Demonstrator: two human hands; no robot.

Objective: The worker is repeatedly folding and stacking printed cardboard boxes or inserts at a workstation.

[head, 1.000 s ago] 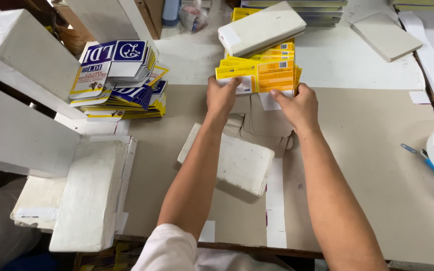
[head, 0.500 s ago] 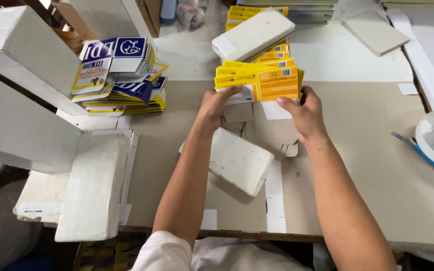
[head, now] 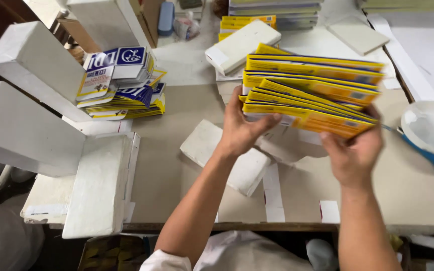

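Item: stack of flat yellow cardboard cartons [head: 310, 93], glossy, edges fanned, lifted above the centre of the desk [head: 177, 150].

Left hand [head: 239, 130]: arm outstretched, grip clamped on the stack's left end, thumb beneath.

Right hand [head: 352, 150]: grip clamped on its right near corner.

Below: white rectangular block [head: 207, 148], matte, lying flat.

A stack of flattened cartons [head: 310, 93] is sitting between the left hand [head: 239, 131] and right hand [head: 353, 155], above the worktop [head: 177, 165]. A block [head: 225, 156] is lying beneath the left wrist. Another carton pile [head: 121, 83] is lying far left; a bowl [head: 430, 128] is sitting at the right edge.
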